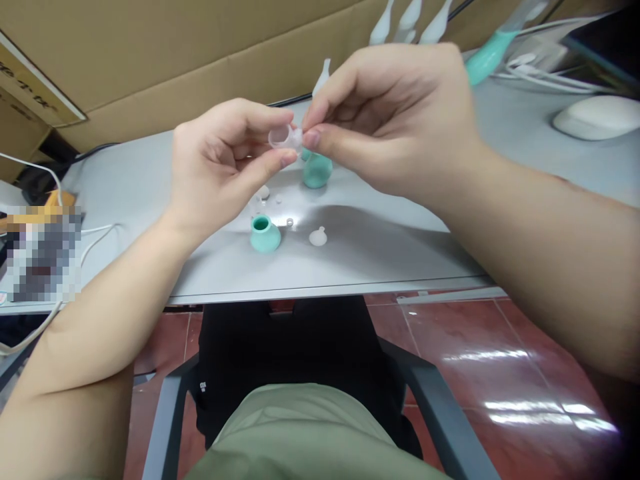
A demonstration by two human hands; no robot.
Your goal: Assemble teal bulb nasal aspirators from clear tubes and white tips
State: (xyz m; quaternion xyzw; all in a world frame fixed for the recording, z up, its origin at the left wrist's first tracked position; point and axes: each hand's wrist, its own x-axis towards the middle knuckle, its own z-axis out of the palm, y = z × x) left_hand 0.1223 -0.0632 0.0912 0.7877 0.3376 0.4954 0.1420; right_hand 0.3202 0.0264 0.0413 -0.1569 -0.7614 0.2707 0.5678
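Between both hands, above the desk, is a small clear plastic cup-like piece (280, 137) with a narrow neck. My left hand (225, 160) pinches its wide end between thumb and fingers. The thumb and forefinger of my right hand (390, 113) close on its narrow end; whether a separate part sits there I cannot tell. Below them stands a teal rubber bulb (266, 235) with its round opening facing up. A second teal bulb (318, 171) is farther back, partly hidden by my right hand. A flat translucent disc with a tab (319, 236) lies on the desk.
Small clear and white bits (263, 194) and a tiny ring (290, 222) lie near the bulb. White nozzles (381, 25) stand at the back by a cardboard wall (150, 60). A teal-and-clear item (493, 57), cables and a white mouse (599, 118) are on the right.
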